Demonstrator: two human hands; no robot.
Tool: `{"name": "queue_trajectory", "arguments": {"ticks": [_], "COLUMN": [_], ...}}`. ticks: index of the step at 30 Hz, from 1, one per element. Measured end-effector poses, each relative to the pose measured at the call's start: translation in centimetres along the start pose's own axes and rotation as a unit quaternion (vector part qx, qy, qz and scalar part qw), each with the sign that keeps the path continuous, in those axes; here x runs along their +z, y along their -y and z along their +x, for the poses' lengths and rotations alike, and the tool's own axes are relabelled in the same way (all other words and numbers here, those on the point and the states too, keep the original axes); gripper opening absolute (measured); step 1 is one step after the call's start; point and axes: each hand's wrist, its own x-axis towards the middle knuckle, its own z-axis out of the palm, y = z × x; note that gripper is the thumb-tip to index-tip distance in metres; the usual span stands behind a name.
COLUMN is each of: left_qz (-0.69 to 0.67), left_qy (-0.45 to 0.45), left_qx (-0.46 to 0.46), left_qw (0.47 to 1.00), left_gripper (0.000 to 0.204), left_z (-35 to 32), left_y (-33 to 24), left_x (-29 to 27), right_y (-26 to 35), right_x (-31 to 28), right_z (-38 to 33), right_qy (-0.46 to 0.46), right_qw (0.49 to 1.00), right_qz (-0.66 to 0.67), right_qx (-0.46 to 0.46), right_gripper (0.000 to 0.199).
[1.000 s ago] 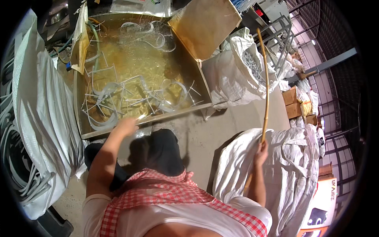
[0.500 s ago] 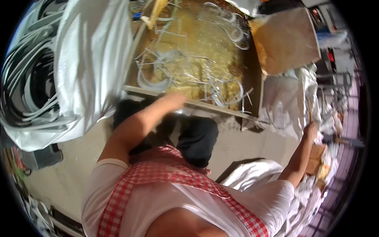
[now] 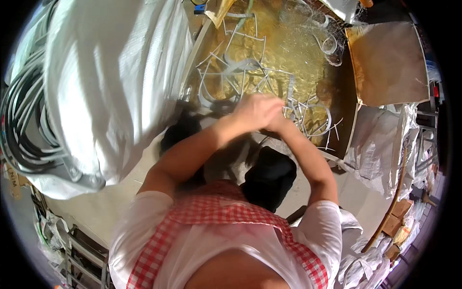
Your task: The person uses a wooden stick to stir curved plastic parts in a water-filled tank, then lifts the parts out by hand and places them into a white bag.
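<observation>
My left hand [image 3: 255, 111] and my right hand [image 3: 279, 118] meet above the near edge of a large shallow tray [image 3: 350, 132]. The left fingers curl in against the right hand, and the right hand looks closed too. What lies between them is hidden. Just beyond, thin white plastic strips [image 3: 244, 65] lie in loops and tangles in the tray. Shallow, glinting water [image 3: 301, 62] over a yellowish bottom fills it. More strips bunch up by the right hand, near the tray's right corner.
A big white woven sack [image 3: 115, 82] stands at the left, with coiled grey strips [image 3: 29, 120] beside it. A brown board [image 3: 389, 62] juts out at the tray's right. A curved brown stick [image 3: 392, 207] leans near white sacks and cardboard boxes [image 3: 394, 216].
My right hand has come in from the far right, by the brown stick, to join my left hand. The left hand has lifted slightly. The view has shifted, moving the tray rightward.
</observation>
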Motion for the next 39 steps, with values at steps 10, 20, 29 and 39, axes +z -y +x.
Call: {"name": "queue_trajectory", "arguments": {"ticks": [10, 20, 29, 39], "left_qz": [-0.115, -0.294, -0.418, -0.308], "left_qy": [-0.163, -0.336, -0.051, -0.165], "left_qx": [-0.280, -0.274, -0.401, -0.363], "left_qw": [0.939, 0.852, 0.814, 0.864], "left_gripper": [0.017, 0.033, 0.037, 0.022], "left_z": [3.1, 3.2, 2.3, 3.0], "left_y": [2.4, 5.7, 6.1, 6.5], "left_x": [-4.6, -3.9, 1.9, -2.5], "right_y": [-0.8, -2.9, 1.1, -4.7], "right_x": [11.6, 0.4, -5.6, -9.2], "right_z": [11.4, 10.3, 5.9, 0.2], "right_qy": [-0.020, 0.127, -0.160, -0.284], "right_qw": [0.970, 0.979, 0.800, 0.910], "right_qz": [0.161, 0.094, 0.553, 0.024], "right_qx": [0.179, 0.128, 0.169, 0.303], "right_gripper": [0.047, 0.028, 0.029, 0.010]}}
